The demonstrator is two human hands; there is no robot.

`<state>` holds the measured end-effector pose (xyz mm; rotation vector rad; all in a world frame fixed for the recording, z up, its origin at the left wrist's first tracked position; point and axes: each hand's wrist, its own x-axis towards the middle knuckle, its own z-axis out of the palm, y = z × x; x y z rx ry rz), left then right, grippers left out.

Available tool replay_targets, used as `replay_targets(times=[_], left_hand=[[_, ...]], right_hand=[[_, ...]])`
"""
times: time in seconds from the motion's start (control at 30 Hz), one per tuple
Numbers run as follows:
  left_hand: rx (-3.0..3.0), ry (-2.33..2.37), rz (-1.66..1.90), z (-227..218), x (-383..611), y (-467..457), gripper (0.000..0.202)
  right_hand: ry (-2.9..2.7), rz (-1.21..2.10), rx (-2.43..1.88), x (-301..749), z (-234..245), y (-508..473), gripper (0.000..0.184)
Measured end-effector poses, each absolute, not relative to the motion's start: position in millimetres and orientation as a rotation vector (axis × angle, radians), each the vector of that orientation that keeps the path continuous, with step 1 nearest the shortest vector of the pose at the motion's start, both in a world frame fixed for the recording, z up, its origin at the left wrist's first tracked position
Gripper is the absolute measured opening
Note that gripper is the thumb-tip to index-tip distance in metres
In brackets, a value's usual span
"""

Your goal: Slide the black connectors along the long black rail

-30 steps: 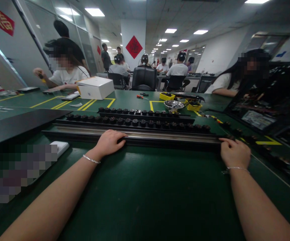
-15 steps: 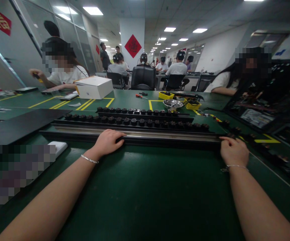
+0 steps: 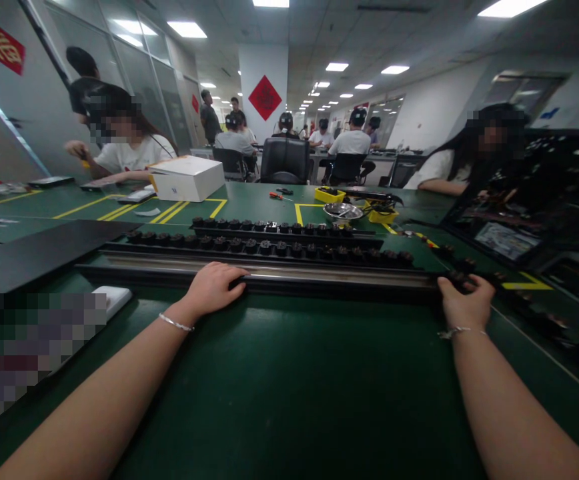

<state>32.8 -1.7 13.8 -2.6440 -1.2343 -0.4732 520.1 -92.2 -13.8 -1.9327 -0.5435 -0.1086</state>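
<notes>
Grey panel point(image 3: 44, 253): lying near the rail's left end, so a leftward slide could be scraping the two together.
Left hand point(image 3: 214, 290): resting across the near edge, well apart from the other; whether it is clamping, I cannot tell. Uneven pressing could be twisting the rail.
Black rail point(image 3: 279, 270): lying crosswise on the green table point(image 3: 319, 373), its metal strip facing up.
Black knob-like parts point(image 3: 296, 250): standing in a row just behind; a forward shove could be jostling them.
Right hand point(image 3: 467, 303): thumb and fingers spreading around something dark, contact unclear; loose support could be letting that end swing.
</notes>
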Motion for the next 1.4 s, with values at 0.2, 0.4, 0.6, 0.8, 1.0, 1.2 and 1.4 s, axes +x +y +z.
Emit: replay_targets(times=[0.2, 0.4, 0.6, 0.8, 1.0, 1.2, 1.4], left_hand=[[-2.644, -1.239, -0.491, 14, 33, -2, 0.033], [-2.64, -1.231, -0.491, 12, 32, 0, 0.034], [-2.64, -1.252, -0.467, 12, 32, -1, 0.034], [-2.634, -1.269, -0.459, 13, 32, -1, 0.033], [-2.623, -1.265, -0.442, 13, 32, -2, 0.034], [-2.622, -1.272, -0.462, 13, 31, -2, 0.035], [-2.625, -1.279, -0.45, 13, 31, -2, 0.036]], right_hand=[[-0.643, -0.097, -1.926, 536, -16, -86, 0.047], [-0.532, -0.081, -1.937, 526, -7, -88, 0.046], [-0.498, -0.054, -1.916, 526, -6, -90, 0.047], [-0.468, -0.074, -1.919, 528, -5, -92, 0.05], [-0.484, -0.094, -1.941, 534, -8, -92, 0.05], [-0.45, -0.109, -1.883, 537, -9, -91, 0.05], [-0.429, -0.107, -1.935, 541, -8, -91, 0.05]])
